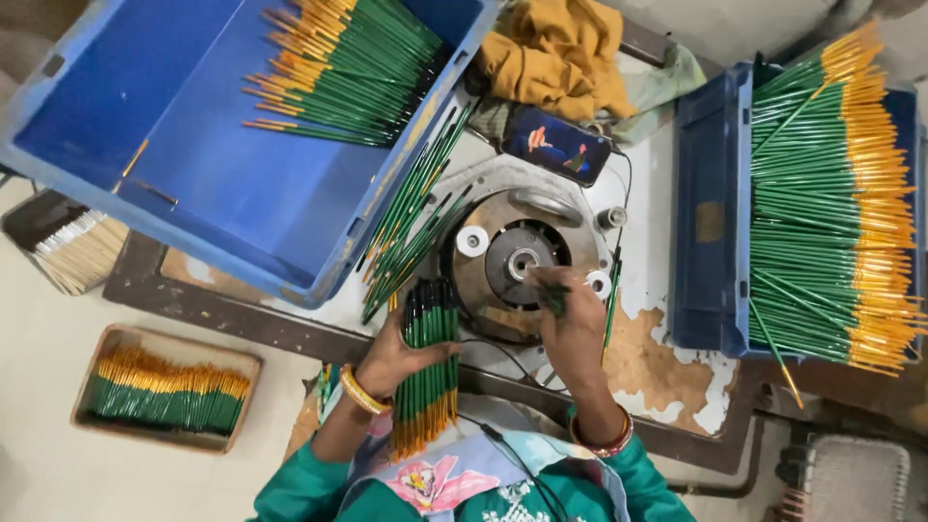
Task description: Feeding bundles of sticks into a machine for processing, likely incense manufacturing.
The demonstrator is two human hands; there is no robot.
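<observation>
Green-handled brushes with orange ferrules, we grip a bundle (428,362) upright in our left hand (387,358), our right hand (570,324) pinching one brush (553,295) at the round metal machine (517,259), blue crates (193,164) left and right (710,213) holding more brushes.

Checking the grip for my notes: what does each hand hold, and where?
Left hand grips a bundle of brushes around its middle; right hand pinches one brush near its end.

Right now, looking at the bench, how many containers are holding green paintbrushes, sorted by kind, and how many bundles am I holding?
Blue plastic crates with green-handled brushes: 2
Small brown cardboard tray of brushes on the floor: 1
Bundle of green brushes gripped in the left hand: 1
Total: 4
</observation>
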